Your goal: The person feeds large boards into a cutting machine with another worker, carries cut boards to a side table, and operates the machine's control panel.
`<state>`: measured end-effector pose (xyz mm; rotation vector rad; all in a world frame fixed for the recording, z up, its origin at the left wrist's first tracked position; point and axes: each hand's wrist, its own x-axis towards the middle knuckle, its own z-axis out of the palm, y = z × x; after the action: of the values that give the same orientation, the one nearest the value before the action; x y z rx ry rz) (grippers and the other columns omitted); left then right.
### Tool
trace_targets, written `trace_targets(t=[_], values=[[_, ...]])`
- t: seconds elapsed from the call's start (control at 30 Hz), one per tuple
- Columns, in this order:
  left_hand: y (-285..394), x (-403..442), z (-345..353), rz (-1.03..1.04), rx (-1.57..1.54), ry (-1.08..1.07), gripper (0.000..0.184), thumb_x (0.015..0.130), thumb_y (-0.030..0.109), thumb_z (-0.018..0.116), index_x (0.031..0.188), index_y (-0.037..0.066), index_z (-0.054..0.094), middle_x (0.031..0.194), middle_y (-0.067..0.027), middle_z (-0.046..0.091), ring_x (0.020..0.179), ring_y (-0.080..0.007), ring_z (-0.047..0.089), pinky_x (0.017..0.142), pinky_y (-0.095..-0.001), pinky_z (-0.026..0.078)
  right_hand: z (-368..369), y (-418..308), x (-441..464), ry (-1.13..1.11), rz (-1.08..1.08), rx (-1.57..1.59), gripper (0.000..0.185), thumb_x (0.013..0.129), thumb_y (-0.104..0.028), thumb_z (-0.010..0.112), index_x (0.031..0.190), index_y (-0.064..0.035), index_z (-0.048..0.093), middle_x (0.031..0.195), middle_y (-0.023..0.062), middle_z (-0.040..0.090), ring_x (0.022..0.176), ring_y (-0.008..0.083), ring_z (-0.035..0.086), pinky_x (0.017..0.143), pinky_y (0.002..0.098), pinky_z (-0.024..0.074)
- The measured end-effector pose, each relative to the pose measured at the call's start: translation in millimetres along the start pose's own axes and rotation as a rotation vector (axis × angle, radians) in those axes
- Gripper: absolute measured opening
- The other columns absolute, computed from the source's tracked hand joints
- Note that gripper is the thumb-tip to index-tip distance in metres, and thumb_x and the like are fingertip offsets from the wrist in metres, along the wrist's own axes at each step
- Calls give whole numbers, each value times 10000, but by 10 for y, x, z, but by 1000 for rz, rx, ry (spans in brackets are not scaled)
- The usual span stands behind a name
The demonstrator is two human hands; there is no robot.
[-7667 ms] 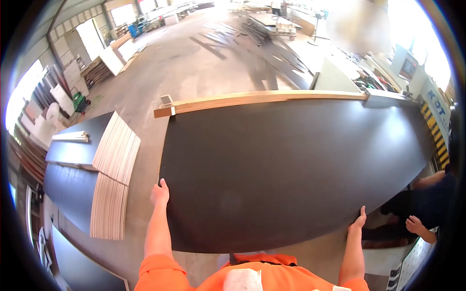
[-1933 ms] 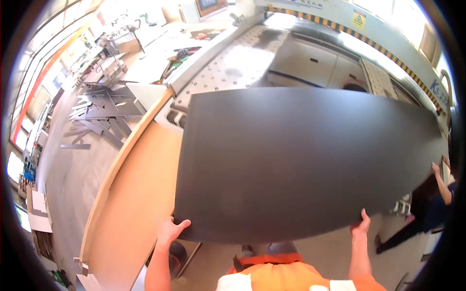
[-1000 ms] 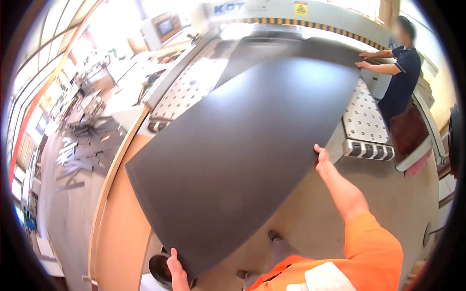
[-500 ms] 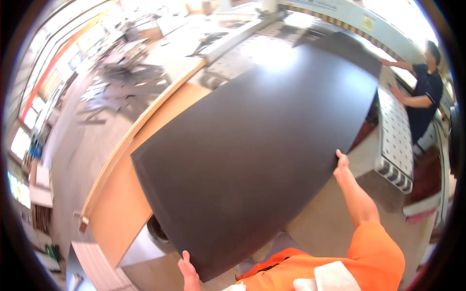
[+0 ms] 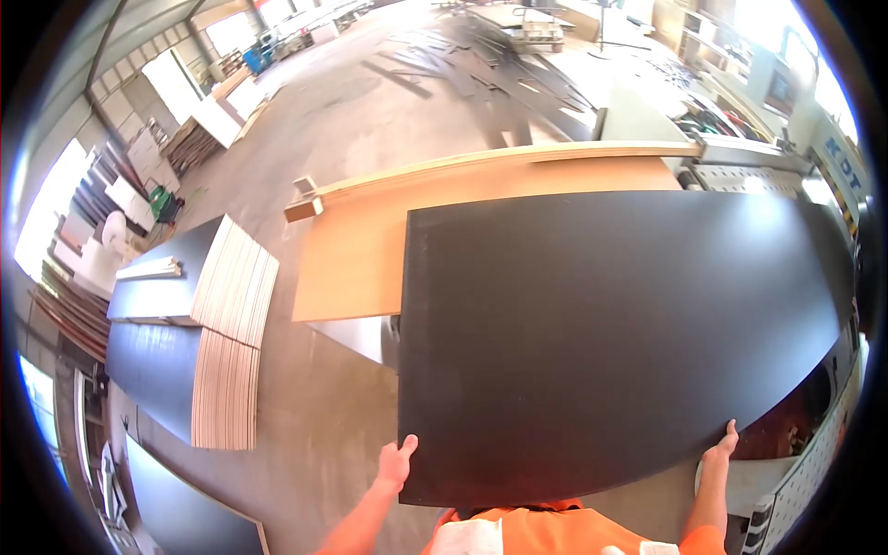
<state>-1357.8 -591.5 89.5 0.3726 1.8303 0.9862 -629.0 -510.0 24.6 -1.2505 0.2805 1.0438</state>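
Note:
A large dark board [image 5: 592,342] lies across the view in front of my body, held by its edges. My left hand [image 5: 396,464] grips its near left edge, thumb on top and the other fingers hidden underneath. At the near right edge my right hand [image 5: 721,442] has hold too, its thumb over the surface. Beyond and partly beneath the board is an orange-brown panel [image 5: 351,259], with a wooden strip [image 5: 499,171] along its far side. The board's far right end reaches a white perforated machine bed [image 5: 749,179].
Two stacks of dark-faced boards [image 5: 227,388] stand on the floor to the left, light strips [image 5: 150,268] on one. Another dark panel [image 5: 190,499] lies at lower left. Scattered offcuts [image 5: 481,74] cover the far floor. A machine marked KDT [image 5: 840,162] stands at right.
My view has swung left, bringing the board stacks into sight. The board now lies more crosswise, both hands still on its edges. The co-worker at the far end is out of view.

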Motion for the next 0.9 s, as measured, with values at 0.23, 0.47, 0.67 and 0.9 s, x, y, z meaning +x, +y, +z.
trace_targets(t=[0.23,0.47,0.67,0.9], values=[[-22,395,-542,-8,-39,-18,394,1003,325,613,1049,-60,689,973,-63,691,881,-146,609,807,-323,497,615,439,-175,-1,-52,-61,571,999,-450,539,1384,-28,544,1448,104,532,1284,323,496,1143,468,323],[143,582,-760,-10,-79,47,396,994,327,626,1038,-61,694,964,-63,692,881,-145,608,811,-330,496,955,741,-182,5,-124,-87,616,1006,-465,530,1423,-13,504,1482,116,495,1318,321,472,1151,454,328],[255,781,-957,-3,-51,107,425,980,356,641,1031,-63,696,955,-69,697,861,-151,620,785,-324,503,1192,915,-231,-23,-56,-100,622,1008,-457,520,1431,-2,487,1505,127,471,1334,331,461,1169,455,304],[454,1031,-1158,-22,34,37,484,965,407,644,985,-73,695,914,-71,698,843,-152,624,753,-331,504,1477,1105,-407,-41,-3,-78,620,1001,-477,525,1427,-27,500,1504,119,475,1340,329,456,1170,466,297]])
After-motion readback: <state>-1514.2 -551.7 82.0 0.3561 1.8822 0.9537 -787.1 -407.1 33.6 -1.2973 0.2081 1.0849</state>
